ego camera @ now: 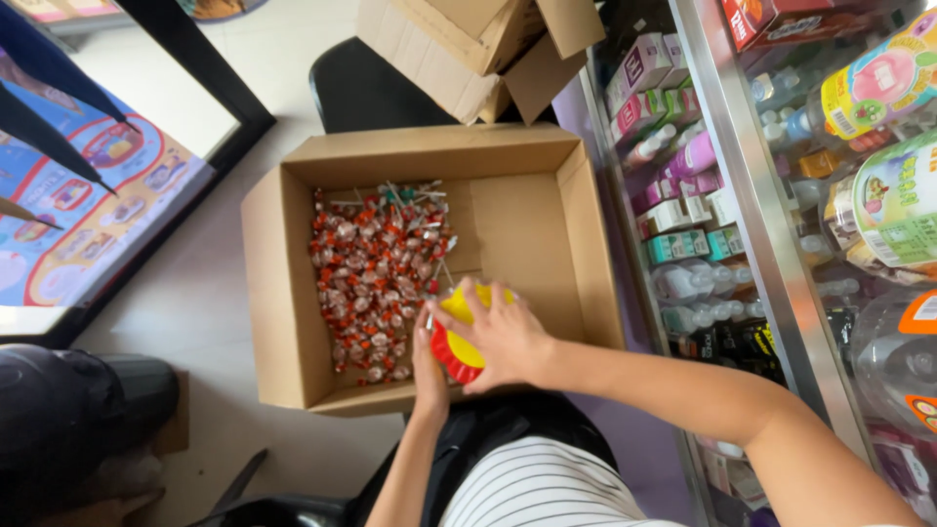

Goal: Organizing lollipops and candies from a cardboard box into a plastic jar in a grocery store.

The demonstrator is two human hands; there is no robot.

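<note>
- Right hand (503, 337): fingers spread and curled over the top of a round yellow container (467, 332) with a red band, gripping it from above
- Left hand (427, 366): pressed against the container's left side, mostly hidden behind it; fingers appear wrapped on it, holding it steady
- Container position: held inside the open cardboard box (576, 210), at its near edge, just right of the sweets
- Box contents: a heap of wrapped lollipops (373, 273), red and silver, with sticks showing, filling the left half; the right half shows bare cardboard floor
- Surroundings: a second, empty cardboard box (459, 54) lies beyond the first; a glass display case (742, 195) with bottles and small boxes stands to the right; a black cap (59, 420) sits at lower left on the pale floor
</note>
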